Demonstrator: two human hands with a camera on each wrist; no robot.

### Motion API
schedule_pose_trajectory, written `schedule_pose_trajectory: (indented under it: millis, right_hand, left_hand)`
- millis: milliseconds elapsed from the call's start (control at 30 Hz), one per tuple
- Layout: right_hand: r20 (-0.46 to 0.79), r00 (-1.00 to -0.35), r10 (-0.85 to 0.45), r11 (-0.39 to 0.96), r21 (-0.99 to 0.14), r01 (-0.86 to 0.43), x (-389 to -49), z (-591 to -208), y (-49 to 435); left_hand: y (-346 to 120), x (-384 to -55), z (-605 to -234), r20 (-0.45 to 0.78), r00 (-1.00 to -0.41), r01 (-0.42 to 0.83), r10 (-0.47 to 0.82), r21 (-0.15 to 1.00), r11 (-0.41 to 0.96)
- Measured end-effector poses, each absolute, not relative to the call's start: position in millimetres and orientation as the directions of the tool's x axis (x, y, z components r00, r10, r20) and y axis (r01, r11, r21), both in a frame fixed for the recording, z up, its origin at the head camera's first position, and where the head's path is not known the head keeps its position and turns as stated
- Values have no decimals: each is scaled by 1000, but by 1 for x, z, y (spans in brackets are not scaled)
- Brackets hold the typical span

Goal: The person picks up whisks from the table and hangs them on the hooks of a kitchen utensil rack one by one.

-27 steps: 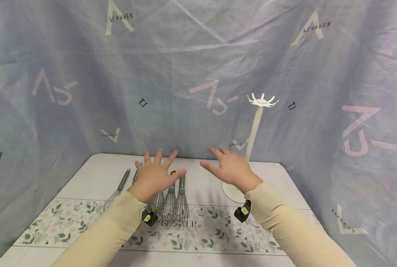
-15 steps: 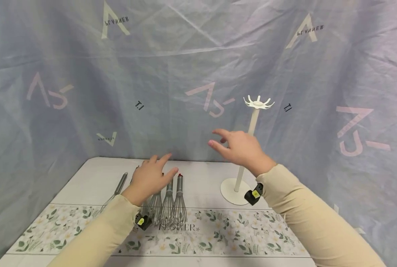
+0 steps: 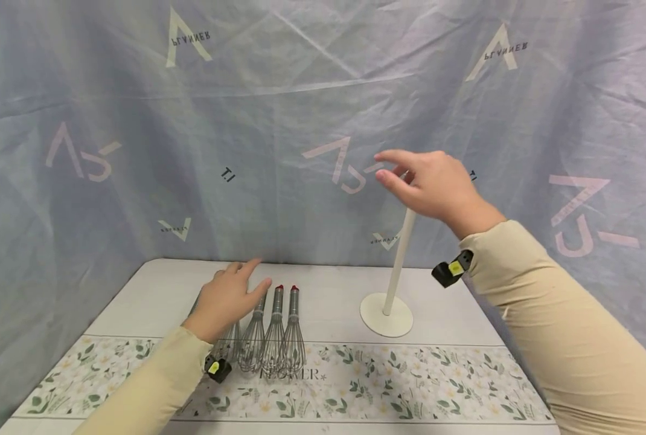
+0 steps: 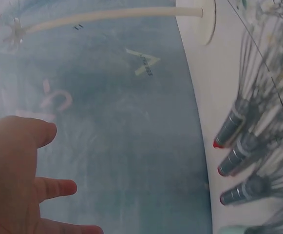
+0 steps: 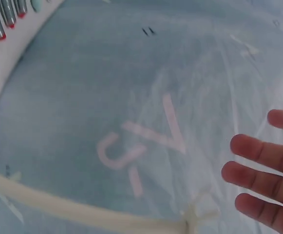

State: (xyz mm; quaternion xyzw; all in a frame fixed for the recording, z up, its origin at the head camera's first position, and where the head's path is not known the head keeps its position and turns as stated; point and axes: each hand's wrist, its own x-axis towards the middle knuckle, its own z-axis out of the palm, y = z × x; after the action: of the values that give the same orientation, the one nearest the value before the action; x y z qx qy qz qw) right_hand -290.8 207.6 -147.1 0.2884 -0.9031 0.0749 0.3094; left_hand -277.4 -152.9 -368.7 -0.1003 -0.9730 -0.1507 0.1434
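Several wire whisks (image 3: 294,332) with grey handles and red tips lie side by side on the table. My left hand (image 3: 222,302) hovers above the leftmost ones and hides part of them; its fingers (image 4: 56,188) are spread and hold nothing. To the right stands a tall white stand (image 3: 400,260) on a round base, topped by a ring of hooks. My right hand (image 3: 434,184) is raised at the stand's top and covers the hooks in the head view. In the right wrist view its fingers (image 5: 258,178) are apart beside the hooks (image 5: 192,214), holding nothing.
A white table (image 3: 334,302) carries a floral printed band (image 3: 355,386) across its front part. Grey-blue printed cloth (image 3: 279,121) hangs behind and at both sides. A pale green edge (image 4: 234,230) shows beside the whisk handles in the left wrist view.
My right hand has risen and moved right, from in front of the stand's pole to its top. My left hand has drifted slightly left and down, uncovering more whisk handles.
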Motion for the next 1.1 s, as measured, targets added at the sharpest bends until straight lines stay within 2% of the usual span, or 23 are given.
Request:
schedule_pose_trajectory:
  millis: [133, 500, 800, 1100]
  right_hand:
    - [630, -637, -445, 842, 52, -537, -294, -129, 220]
    - [549, -753, -363, 894, -22, -447, -315, -114, 251]
    - [444, -837, -322, 895, -147, -422, -328, -121, 264]
    - [397, -857, -328, 878, -208, -432, -337, -128, 268]
  left_hand:
    - [-165, -279, -371, 308, -943, 214, 130, 260, 942]
    - [-213, -283, -382, 292, -955, 140, 48, 303, 943]
    - [-249, -286, -396, 204, -979, 60, -26, 406, 912]
    - [-281, -295, -425, 59, -995, -34, -84, 582, 813]
